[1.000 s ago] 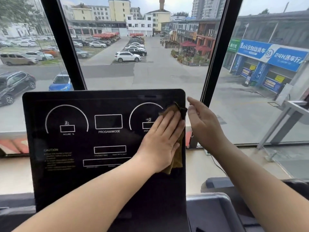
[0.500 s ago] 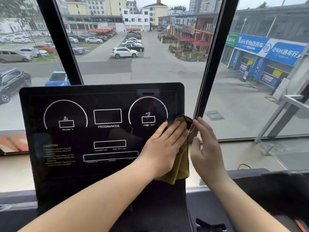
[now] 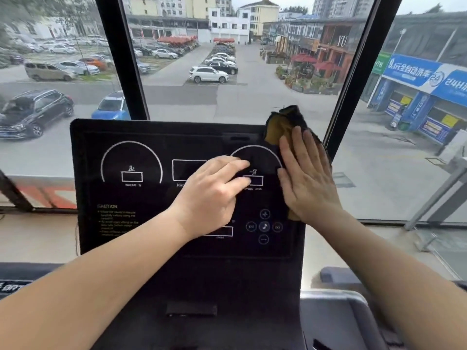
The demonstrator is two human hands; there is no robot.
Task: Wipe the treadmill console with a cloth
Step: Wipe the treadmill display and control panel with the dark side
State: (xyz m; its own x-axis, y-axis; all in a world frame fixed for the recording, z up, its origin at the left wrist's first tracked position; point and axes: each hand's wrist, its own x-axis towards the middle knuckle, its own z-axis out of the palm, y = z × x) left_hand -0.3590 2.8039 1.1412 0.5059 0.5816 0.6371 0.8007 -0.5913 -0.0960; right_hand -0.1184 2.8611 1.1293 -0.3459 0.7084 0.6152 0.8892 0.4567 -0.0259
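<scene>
At the upper right corner of the treadmill console, the fingers of the right hand lie straight and close together, flattened on a mustard-yellow cloth with a dark edge. The cloth is trapped between palm and panel; its bunched top stands above the console's upper rim, and a small corner shows below the heel of the hand. The hand covers the right part of the speed dial arc. Just beside it, not touching the cloth, the left hand rests on the middle of the panel with fingers loosely curled and together, fingertips near the small speed window; it holds nothing and hides part of the program window and the lower readouts. Uncovered remain the incline dial, the caution text at lower left and a cluster of round buttons below the right hand. Both bare forearms rise from the lower corners and converge on the panel. Behind the console, dark window frames divide a view of parked cars and blue shopfront signs.
</scene>
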